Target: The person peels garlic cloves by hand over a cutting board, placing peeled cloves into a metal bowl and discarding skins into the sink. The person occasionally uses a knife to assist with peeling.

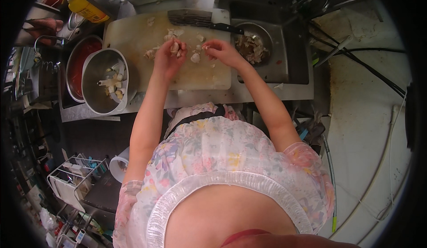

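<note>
Garlic cloves (174, 49) lie in my left hand (168, 56), its fingers curled round them above a large white cutting board (186, 76). My right hand (222, 52) pinches a small pale piece, apparently garlic or its skin, between thumb and fingertips. Between the hands, a loose garlic clove (195, 58) rests on the board, with skin scraps around it. More garlic (173, 34) sits just beyond my left hand. A cleaver (190, 18) with a black handle (227, 28) lies across the far edge of the board. Peeled cloves (115, 84) are inside a steel food-processor bowl (90, 91) at the left.
A basin of red contents (85, 56) stands behind the steel bowl. To the right, a sink (295, 64) holds a round bowl of garlic skins (252, 48). A yellow bottle (86, 8) is at the far left. Hoses (377, 168) run along the right.
</note>
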Motion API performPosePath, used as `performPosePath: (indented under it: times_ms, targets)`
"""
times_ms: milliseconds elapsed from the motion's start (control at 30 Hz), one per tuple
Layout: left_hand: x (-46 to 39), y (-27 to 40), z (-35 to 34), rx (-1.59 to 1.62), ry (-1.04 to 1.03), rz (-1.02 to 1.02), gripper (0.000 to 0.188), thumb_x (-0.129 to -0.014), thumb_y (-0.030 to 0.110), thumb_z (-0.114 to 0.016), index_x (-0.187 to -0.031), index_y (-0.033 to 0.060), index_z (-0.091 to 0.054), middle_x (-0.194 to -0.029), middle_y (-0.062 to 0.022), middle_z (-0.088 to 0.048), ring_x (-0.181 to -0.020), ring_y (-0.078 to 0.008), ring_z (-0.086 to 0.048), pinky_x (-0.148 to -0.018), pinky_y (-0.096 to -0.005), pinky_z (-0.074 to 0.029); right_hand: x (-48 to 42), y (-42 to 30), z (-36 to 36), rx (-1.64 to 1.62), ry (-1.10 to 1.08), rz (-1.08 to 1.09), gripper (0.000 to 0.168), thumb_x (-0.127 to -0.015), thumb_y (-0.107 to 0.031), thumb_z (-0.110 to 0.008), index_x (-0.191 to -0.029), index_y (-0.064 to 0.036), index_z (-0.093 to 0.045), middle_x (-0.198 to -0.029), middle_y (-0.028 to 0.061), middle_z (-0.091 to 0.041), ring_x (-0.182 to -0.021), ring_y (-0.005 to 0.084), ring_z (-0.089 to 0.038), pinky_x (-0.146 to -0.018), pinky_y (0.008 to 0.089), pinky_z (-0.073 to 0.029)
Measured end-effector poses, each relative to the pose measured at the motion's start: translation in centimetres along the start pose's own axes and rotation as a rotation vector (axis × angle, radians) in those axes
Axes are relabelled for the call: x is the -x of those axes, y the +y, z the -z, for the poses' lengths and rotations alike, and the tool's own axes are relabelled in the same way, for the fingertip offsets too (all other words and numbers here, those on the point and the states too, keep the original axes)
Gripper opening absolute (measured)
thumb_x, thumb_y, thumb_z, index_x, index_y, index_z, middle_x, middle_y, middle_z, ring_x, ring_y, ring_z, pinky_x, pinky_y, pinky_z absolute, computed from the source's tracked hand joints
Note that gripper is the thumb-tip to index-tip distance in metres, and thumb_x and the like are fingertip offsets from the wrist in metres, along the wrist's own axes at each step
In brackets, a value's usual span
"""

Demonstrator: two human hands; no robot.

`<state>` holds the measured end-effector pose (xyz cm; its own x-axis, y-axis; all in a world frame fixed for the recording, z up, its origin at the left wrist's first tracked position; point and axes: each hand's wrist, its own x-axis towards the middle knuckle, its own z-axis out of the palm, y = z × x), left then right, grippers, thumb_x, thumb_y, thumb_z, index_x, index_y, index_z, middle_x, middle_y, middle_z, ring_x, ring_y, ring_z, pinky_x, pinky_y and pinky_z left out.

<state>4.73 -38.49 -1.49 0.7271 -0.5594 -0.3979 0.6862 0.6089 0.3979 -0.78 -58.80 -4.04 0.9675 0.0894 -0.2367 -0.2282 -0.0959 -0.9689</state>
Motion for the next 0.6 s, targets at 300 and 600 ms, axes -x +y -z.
performPosePath:
  times_ms: [300, 600]
  targets:
    - [-0.1, -3.0, 4.9, -1.033, 0.048, -0.083, 0.020, -0.079, 0.015, -0.058, -0.097, 0.0042, -0.059, -0.067, -0.0031, -0.058, -0.056, -0.0104, -0.050, -0.051, -0.0214, -0.039, -3.5, 1.8, 3.5, 0.909, 0.389, 0.291, 0.034, -0.074, -0.010, -0.058, -0.108, -0.010, -0.052, -0.086, 0.0121, -0.058, -0.077, 0.0302, -0.056, -0.072, 0.0361, -0.046]
    - [-2.5, -5.7, 3.6, -2.232, 0.152, -0.309, 0.026, -0.078, 0.025, -0.050, -0.102, 0.0155, -0.054, -0.076, -0.0160, -0.061, -0.072, -0.0329, -0.059, -0.061, -0.0433, -0.045, -7.0, 1.6, 6.9, 1.299, 0.169, 0.118, 0.031, -0.074, -0.024, -0.060, -0.101, -0.011, -0.053, -0.096, 0.0117, -0.056, -0.089, 0.0320, -0.054, -0.072, 0.0417, -0.045]
